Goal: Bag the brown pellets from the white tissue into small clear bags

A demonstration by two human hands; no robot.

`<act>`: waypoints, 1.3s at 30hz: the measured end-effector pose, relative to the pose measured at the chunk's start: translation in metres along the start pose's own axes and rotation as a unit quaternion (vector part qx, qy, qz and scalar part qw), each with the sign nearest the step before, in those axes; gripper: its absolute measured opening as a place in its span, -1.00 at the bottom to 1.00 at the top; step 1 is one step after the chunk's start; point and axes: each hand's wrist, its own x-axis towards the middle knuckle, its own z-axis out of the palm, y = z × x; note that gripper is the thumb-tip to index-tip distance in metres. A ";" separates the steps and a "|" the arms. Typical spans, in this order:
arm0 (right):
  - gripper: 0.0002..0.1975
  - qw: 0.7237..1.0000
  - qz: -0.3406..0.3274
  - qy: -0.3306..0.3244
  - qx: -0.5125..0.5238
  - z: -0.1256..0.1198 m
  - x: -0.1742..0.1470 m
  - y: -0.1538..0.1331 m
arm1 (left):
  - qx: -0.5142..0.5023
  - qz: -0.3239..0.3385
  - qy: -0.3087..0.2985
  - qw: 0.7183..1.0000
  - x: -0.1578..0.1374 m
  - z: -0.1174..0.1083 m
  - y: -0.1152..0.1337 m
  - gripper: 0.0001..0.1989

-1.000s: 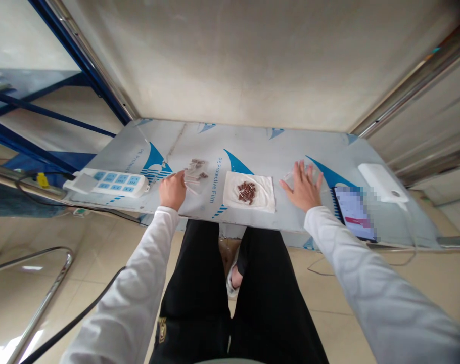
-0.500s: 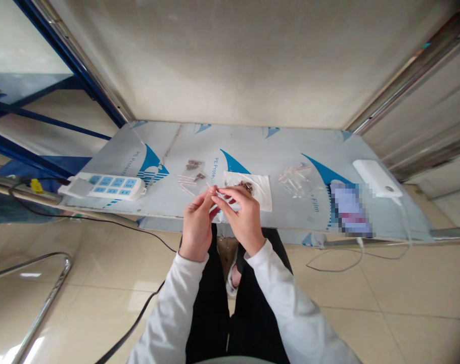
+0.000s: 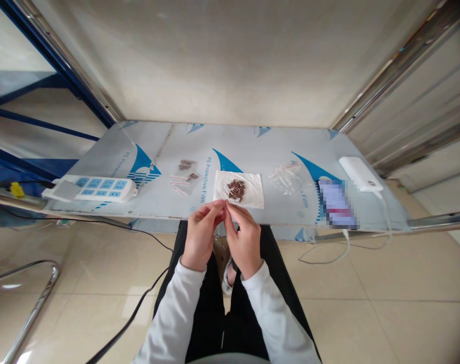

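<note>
My left hand and my right hand meet at the front edge of the table, thumbs and fingertips pinched together. A thin, pale edge shows at the fingertips; what they pinch is too small and faint to name. Just beyond them a pile of small brown metallic cylinders lies on a white sheet. To the left are small clear bags with reddish seal strips, some holding brown pieces. On the right sits a loose heap of clear plastic bags.
A white power strip with blue sockets lies at the left end, its black cable running down. A blurred-out phone and a white power bank, joined by a white cable, lie at the right. A wall panel rises behind the table.
My hands have drawn back and down from the white sheet, uncovering the brown pile. The fingertips remain together. The whole view has shifted slightly.
</note>
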 end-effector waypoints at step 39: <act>-0.78 0.964 0.119 -0.029 -0.235 -0.028 -0.007 -0.012 | 0.645 0.236 -0.007 0.727 -0.030 0.003 0.002 -0.87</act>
